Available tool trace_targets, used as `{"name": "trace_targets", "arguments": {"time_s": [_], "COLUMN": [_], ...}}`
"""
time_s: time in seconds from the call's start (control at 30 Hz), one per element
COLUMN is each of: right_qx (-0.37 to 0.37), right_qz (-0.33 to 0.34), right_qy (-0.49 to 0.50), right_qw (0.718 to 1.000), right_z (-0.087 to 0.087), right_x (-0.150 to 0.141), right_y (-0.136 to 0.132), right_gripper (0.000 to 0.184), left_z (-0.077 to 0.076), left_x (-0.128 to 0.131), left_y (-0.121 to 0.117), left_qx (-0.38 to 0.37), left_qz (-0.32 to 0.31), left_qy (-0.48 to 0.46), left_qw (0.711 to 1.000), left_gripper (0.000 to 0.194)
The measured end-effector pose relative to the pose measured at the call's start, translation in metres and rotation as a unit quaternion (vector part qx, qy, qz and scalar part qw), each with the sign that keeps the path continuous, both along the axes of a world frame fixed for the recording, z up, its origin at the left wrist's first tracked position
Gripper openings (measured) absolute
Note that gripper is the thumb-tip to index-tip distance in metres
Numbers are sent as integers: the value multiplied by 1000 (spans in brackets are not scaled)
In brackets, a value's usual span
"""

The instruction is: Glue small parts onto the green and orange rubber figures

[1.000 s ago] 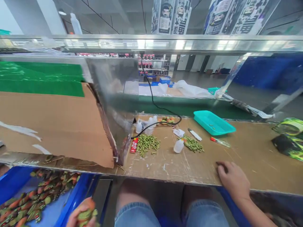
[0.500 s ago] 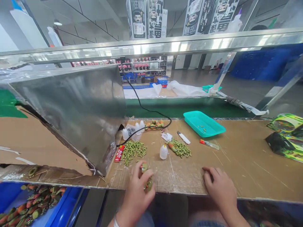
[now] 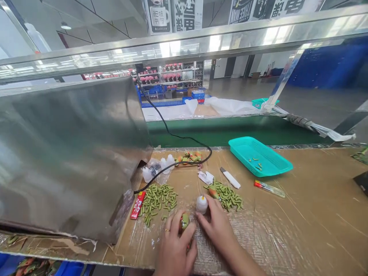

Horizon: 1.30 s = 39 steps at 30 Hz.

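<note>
My left hand (image 3: 175,245) rests on the taped cardboard bench top, fingers curled round small green and orange toy pieces (image 3: 185,221). My right hand (image 3: 217,226) lies just to its right, fingertips touching a small white squeeze bottle (image 3: 201,204) that stands upright; whether the fingers close on it does not show. A pile of small green pods (image 3: 157,196) lies left of the bottle and a second pile (image 3: 228,195) lies right of it.
A large metal box (image 3: 69,153) fills the left. A black cable (image 3: 172,134) runs from it across the bench. A teal tray (image 3: 259,156), a white knife (image 3: 230,177), a red-tipped pen (image 3: 269,188), a red packet (image 3: 137,205) and more small bottles (image 3: 166,163) lie behind.
My left hand came up from the blue bin with toy pieces and set down on the bench. My right hand slid left to the white bottle. The view shifted right.
</note>
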State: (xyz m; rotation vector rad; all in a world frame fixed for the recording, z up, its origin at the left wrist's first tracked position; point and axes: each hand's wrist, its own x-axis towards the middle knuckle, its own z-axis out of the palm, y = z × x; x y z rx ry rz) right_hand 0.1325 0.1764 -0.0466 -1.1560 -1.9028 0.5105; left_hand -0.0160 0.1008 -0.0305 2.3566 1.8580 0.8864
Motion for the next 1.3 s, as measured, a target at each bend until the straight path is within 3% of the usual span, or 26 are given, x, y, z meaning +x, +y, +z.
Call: {"name": "trace_targets", "arguments": {"time_s": [0.1, 0.3, 0.5, 0.67, 0.87, 1.1, 1.3], "right_qx": [-12, -70, -189, -225, -287, -298, -319], "right_qz": [3, -80, 17, -8, 60, 82, 68], "right_qy": [41, 158, 297, 366, 393, 370, 369], "right_qw": [999, 982, 936, 903, 872, 876, 871], "right_z": [6, 20, 30, 27, 23, 29, 21], "right_x": [-1, 19, 19, 21, 15, 20, 43], "right_y": [7, 33, 24, 4, -13, -26, -45], "right_gripper": [25, 29, 30, 33, 31, 41, 52], "left_z": [-4, 2, 10, 9, 5, 0, -9], "left_x": [-1, 27, 45, 40, 35, 15, -10], "left_y": [2, 17, 24, 26, 27, 10, -22], "left_qx": [6, -25, -67, -75, -50, 7, -12], "left_qz": [-10, -4, 37, 58, 52, 14, 72], "left_qy": [-19, -45, -57, -52, -59, -110, -190], "left_qw": [1000, 999, 995, 994, 996, 994, 979], "left_gripper": [41, 40, 42, 47, 50, 43, 17]}}
